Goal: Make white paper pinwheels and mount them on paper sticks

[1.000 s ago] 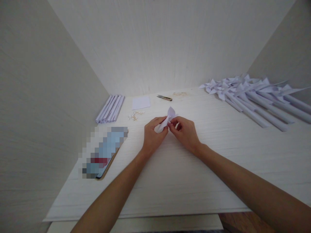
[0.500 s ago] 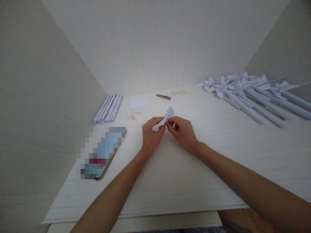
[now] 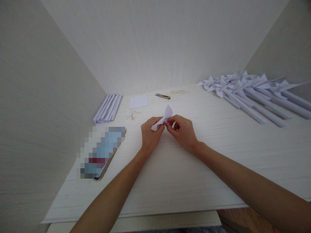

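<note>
A folded white paper pinwheel head [image 3: 168,111] is held up over the middle of the table, its blades bent and pointing up and to the left. My left hand [image 3: 151,133] pinches it from the left between thumb and fingers. From the right, the closed fingertips of my right hand [image 3: 181,129] grip the paper near its centre. Whether a small pin sits between those fingertips is hidden. Beyond my hands lie small cotton-bud pieces [image 3: 133,114] and a pair of thread snips [image 3: 162,96].
Rolled white paper tubes [image 3: 108,108] lie stacked at the left wall, with square paper sheets [image 3: 138,102] beside them. A phone [image 3: 107,152], its screen blurred out, is at the left. Several paper pinwheels on tubes [image 3: 245,94] are piled at the right. Small pale bits [image 3: 178,92] lie near the back wall.
Both hands stay on the paper pinwheel head. Its upper blade has tilted slightly to the left, and my fingers have shifted only a little.
</note>
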`<state>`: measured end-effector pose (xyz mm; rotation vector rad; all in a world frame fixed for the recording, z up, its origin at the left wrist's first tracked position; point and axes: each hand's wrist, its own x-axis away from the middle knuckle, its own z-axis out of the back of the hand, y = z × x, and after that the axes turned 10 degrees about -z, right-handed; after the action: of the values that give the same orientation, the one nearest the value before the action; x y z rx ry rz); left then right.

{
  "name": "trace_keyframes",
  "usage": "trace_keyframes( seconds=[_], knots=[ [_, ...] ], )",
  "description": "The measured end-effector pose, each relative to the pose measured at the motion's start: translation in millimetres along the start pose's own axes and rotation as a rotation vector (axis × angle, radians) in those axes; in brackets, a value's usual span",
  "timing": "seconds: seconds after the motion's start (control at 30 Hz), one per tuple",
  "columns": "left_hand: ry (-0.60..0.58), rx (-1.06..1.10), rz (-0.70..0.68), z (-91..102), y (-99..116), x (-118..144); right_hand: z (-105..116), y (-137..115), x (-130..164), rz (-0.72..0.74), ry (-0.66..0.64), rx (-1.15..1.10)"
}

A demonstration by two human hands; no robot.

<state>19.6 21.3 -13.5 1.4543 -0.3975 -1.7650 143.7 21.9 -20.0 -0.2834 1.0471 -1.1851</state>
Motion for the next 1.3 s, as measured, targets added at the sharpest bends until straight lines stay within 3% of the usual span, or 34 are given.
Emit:
trace_keyframes(
  seconds=[0.43,1.3],
  knots=[
    [-0.049,0.105,0.125,-2.2,-2.1,1.6,-1.8,2.2,-0.7,0.006,0.005,0.028],
    [-0.143,0.257,0.116,-3.5,-3.1,3.7,0.9,2.5,-2.2,-0.012,0.072,-0.006]
  ],
)
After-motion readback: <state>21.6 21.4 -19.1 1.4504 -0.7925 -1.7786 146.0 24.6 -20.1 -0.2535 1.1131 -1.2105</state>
